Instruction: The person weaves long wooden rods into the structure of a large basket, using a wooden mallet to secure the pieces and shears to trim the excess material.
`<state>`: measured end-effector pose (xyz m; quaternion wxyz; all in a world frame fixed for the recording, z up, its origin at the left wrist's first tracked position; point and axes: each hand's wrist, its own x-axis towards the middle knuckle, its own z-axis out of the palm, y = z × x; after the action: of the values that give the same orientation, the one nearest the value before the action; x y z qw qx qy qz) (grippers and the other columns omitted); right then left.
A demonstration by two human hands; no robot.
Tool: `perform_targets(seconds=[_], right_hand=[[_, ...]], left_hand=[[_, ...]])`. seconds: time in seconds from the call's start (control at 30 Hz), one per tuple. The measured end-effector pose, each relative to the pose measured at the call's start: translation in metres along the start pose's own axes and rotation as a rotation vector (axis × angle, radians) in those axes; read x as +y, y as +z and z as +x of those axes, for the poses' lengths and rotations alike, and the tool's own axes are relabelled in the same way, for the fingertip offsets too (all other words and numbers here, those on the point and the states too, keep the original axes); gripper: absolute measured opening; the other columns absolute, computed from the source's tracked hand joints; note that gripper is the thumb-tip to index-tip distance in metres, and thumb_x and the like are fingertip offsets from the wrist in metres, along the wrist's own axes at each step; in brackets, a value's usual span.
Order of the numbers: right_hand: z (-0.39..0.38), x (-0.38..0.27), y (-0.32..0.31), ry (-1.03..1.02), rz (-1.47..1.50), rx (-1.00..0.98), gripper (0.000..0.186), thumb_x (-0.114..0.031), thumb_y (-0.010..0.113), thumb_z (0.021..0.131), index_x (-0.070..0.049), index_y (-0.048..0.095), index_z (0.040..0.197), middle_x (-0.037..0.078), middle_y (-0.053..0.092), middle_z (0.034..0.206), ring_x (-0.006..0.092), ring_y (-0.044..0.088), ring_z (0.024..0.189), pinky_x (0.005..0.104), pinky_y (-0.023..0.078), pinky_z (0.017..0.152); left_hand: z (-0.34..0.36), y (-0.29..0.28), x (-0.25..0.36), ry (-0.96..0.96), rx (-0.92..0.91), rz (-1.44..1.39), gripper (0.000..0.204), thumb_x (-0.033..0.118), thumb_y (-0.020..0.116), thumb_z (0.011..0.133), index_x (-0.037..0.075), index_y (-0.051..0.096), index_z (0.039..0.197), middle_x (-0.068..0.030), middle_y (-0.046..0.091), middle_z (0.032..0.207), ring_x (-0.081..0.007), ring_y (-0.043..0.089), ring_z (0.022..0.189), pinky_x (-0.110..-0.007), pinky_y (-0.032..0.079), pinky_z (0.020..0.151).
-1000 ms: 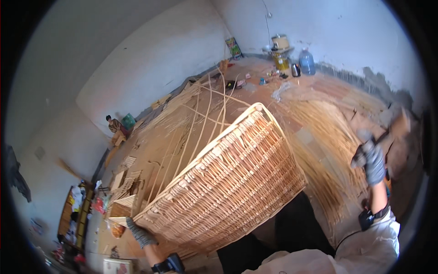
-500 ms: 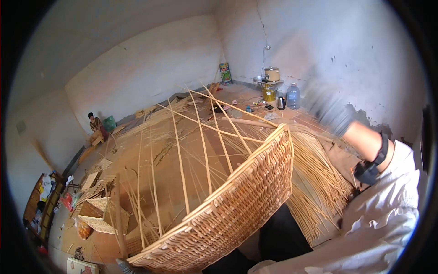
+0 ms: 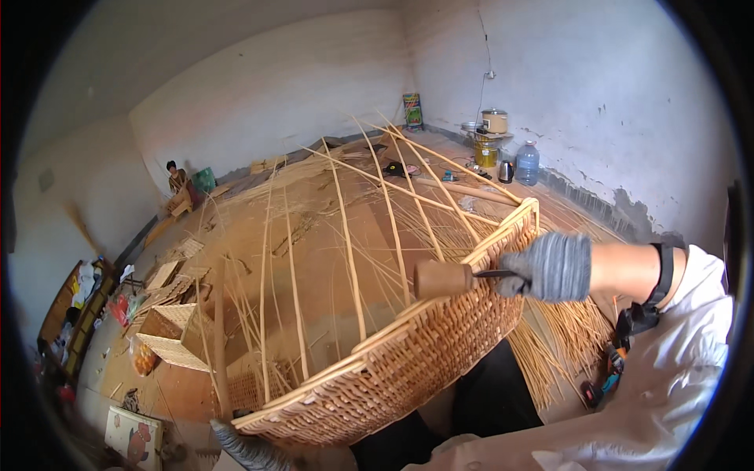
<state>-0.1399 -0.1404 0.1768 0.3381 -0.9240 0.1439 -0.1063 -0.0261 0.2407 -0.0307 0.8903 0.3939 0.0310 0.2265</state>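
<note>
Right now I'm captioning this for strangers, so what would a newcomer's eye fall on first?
First, the wicker basket, slanting across the lower middle, with long canes spreading beyond its rim. Next, the gloved right hand at centre right, gripping a mallet that overlaps the rim in the view; whether they touch is unclear. Then a small seated person by the wall, far left.

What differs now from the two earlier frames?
The right hand, raised off to the right before, has swung down and left, bringing the mallet over the rim of the woven basket, whose side shows less than at first. No visible release. The left hand stays by the basket's left end.
</note>
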Motion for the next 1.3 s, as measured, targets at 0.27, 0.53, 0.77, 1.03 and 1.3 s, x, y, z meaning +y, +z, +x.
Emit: perform_targets(seconds=[0.27,0.53,0.77,1.03,1.3], right_hand=[[0.062,0.055,-0.021,-0.468,-0.015,0.38,0.032,-0.033,0.045,0.087,-0.003,0.055,0.083,0.005,0.052,0.059,0.0118,0.051,0.051,0.0278,0.046,0.047],[0.048,0.077,0.022,-0.551,-0.085,1.034,0.02,-0.024,0.055,0.078,-0.004,0.058,0.075,0.015,0.053,0.063,0.0317,0.053,0.058,0.0366,0.042,0.053],[0.03,0.1,0.034,-0.548,0.031,1.035,0.006,-0.007,0.049,0.069,-0.006,0.055,0.069,0.011,0.051,0.059,0.0292,0.05,0.054,0.0358,0.04,0.049],[-0.008,0.123,0.015,-0.238,0.353,0.963,0.015,-0.015,0.048,0.081,-0.003,0.055,0.077,0.006,0.057,0.065,0.0197,0.056,0.058,0.0303,0.045,0.052],[-0.002,0.135,-0.027,-0.495,0.424,1.09,0.034,-0.034,0.049,0.083,-0.005,0.055,0.068,0.0,0.047,0.045,0.009,0.044,0.037,0.0208,0.034,0.036]], left_hand=[[-0.001,-0.003,0.007,-0.057,-0.052,0.092,0.062,0.036,0.058,0.075,-0.004,0.039,0.117,-0.0176,0.046,0.111,-0.0273,0.045,0.101,-0.035,0.037,0.087],[0.054,0.042,0.119,0.835,-0.521,1.813,0.055,0.018,0.065,0.069,-0.005,0.041,0.113,-0.0204,0.048,0.11,-0.0332,0.046,0.101,-0.037,0.036,0.087],[-0.06,0.344,0.044,1.019,-1.843,1.335,0.035,0.026,0.045,0.084,0.003,0.049,0.11,-0.0177,0.055,0.1,-0.0306,0.051,0.096,-0.037,0.039,0.085],[-0.107,0.392,-0.009,0.542,-2.214,1.928,0.049,0.045,0.029,0.087,0.007,0.057,0.101,-0.0146,0.058,0.091,-0.0288,0.053,0.09,-0.037,0.041,0.082],[0.034,0.151,0.106,1.138,-1.209,1.958,0.036,0.031,0.038,0.088,0.004,0.06,0.081,-0.0186,0.058,0.067,-0.0316,0.056,0.051,-0.04,0.044,0.05]])
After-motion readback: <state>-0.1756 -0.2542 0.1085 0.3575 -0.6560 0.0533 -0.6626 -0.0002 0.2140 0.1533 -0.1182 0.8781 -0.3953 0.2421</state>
